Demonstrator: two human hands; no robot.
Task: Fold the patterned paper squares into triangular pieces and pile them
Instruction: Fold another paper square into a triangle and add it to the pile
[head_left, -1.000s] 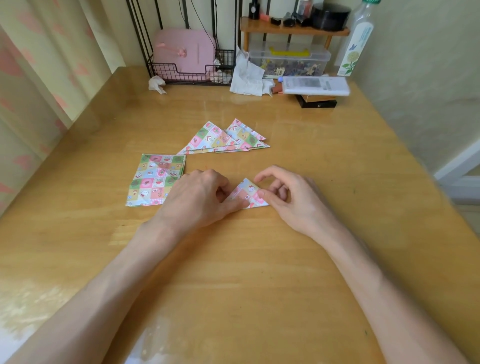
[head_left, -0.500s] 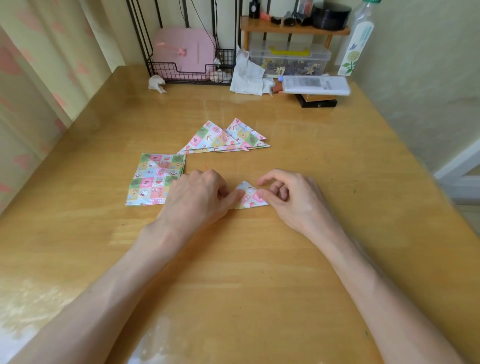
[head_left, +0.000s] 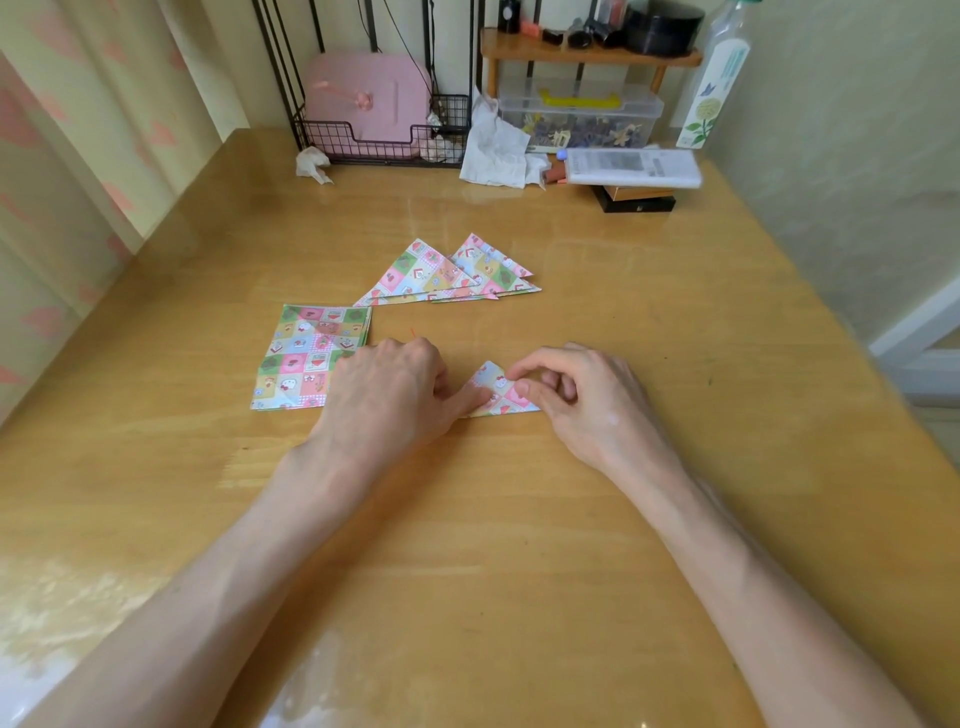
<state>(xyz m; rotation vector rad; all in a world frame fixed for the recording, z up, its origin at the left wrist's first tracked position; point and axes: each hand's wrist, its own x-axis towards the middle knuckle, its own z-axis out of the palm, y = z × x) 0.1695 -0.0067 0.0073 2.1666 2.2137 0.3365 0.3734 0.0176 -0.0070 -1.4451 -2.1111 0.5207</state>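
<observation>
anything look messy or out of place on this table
The pile of folded triangles is fanned, its pieces offset rather than squared up. A crumpled tissue lies loose beside the wire basket. Nothing else stands out.

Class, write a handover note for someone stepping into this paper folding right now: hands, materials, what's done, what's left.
The left hand presses the small triangle flat on the table; right hand pinches its right corner.
The folded triangles lie piled beyond it; the unfolded squares sit stacked at the left.
Done: several triangles piled.
Left: finish this crease, add it to the pile, fold the remaining squares.
</observation>
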